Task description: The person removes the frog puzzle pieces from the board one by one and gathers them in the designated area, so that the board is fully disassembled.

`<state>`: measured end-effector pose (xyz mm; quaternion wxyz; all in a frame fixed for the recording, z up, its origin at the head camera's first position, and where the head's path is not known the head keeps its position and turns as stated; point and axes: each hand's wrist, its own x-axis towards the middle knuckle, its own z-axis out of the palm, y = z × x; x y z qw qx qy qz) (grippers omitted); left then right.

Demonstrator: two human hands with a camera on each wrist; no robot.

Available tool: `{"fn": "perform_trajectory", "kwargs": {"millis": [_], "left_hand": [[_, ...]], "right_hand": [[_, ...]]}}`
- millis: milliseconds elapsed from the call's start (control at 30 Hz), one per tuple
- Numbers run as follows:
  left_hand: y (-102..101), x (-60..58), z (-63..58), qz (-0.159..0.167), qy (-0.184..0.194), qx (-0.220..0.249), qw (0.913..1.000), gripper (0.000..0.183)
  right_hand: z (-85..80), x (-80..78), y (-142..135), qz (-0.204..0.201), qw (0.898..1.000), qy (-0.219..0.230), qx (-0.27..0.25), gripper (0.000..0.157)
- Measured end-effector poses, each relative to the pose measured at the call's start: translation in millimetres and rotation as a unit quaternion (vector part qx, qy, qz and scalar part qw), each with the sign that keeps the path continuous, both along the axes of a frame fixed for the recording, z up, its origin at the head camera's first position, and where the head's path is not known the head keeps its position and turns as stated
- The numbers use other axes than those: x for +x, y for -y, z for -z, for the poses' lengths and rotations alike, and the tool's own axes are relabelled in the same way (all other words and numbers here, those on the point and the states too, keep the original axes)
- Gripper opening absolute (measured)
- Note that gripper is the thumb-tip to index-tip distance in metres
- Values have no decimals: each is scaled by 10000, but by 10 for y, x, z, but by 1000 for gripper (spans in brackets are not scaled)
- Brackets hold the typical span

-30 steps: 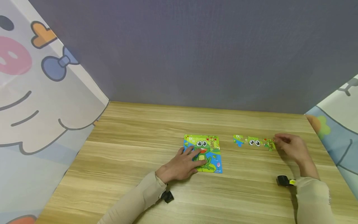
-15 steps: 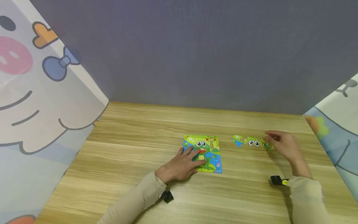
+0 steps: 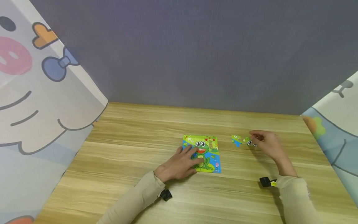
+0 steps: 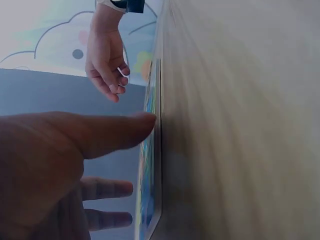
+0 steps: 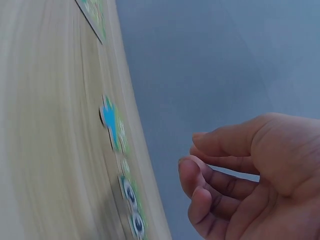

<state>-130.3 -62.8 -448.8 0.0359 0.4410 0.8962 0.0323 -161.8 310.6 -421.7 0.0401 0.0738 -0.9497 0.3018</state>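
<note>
A square board with a frog picture (image 3: 214, 157) lies on the wooden table. My left hand (image 3: 179, 164) rests on its left part, fingers spread and straight; in the left wrist view the thumb reaches the board's edge. To the right lie loose jigsaw pieces: a blue-and-green one (image 3: 236, 140) and one with the frog's eyes (image 3: 249, 142). Over the eyes piece hovers my right hand (image 3: 268, 146), partly covering it. Its fingers are loosely curled, and the right wrist view shows nothing between thumb and fingertips. The tree piece seen earlier is hidden behind this hand.
The wooden table (image 3: 134, 130) ends at a grey upright panel (image 3: 195, 62) at the back. Cartoon-printed panels (image 3: 70, 102) stand along the left and right sides. Black wrist cameras (image 3: 264, 182) hang at both cuffs.
My right hand has moved left from beside the tree piece to over the eyes piece. The left hand has stayed on the frog board.
</note>
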Motion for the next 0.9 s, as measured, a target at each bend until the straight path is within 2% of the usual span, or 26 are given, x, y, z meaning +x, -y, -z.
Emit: {"fn": "perform_trajectory", "kwargs": {"millis": [233,500,900], "left_hand": [[55,20,-6,10,-61,162,9999,41],[153,86,-16,-66,205,144,9997,46],[286,135,-5,56,83,298,9995,40]], "right_hand": [[-3,-35,231,-158,9996,190,-118,30],[22,-62,440,-452,9982,311,-248,30],[30,-101,743,-695,9961,370,-408,27]]}}
